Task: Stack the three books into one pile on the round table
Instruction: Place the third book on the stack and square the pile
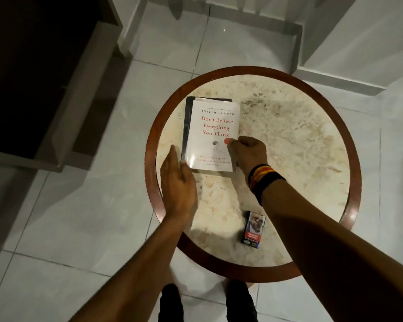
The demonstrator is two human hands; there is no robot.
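Note:
A white book with red title lettering (213,126) lies on top of a pile on the left part of the round table (289,140). Under it a dark book (187,122) sticks out along the left and far edges; a thin white edge shows between them at the top. My left hand (177,180) is flat with fingers straight, its edge against the pile's near left corner. My right hand (248,152) is curled, fingertips touching the white book's right edge near the red dot. It wears dark and orange wristbands.
A small printed box (253,229) lies on the table near its front edge, under my right forearm. The table has a brown wooden rim (150,145) and a marbled top. A dark low cabinet (44,77) stands to the left on the tiled floor.

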